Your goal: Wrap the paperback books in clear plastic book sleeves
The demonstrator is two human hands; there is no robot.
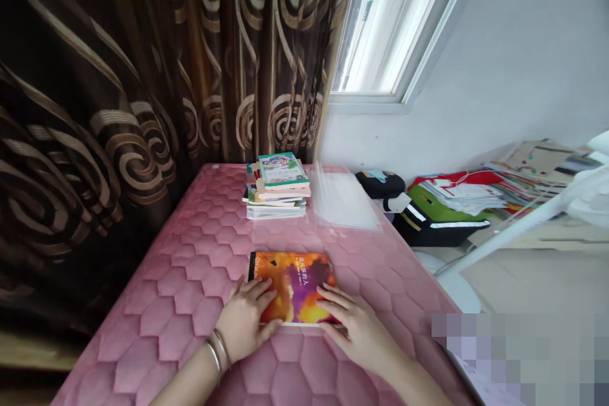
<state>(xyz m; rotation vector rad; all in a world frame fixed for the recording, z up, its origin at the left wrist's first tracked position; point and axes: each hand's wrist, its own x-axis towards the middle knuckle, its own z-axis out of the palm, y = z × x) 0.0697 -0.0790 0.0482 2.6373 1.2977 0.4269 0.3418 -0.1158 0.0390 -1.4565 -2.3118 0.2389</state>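
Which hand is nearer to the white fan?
Right. The fan is off to the right of the right hand; the left hand is farther, across the book.

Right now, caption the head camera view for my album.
Two hands rest on an orange-and-purple book atop a pink quilted surface.

A home bedroom: ahead of the hands, a pink quilted mattress [190, 266] meets swirl-patterned curtains [214, 57], with a window [387, 25] and a fan [514, 228] to their right.
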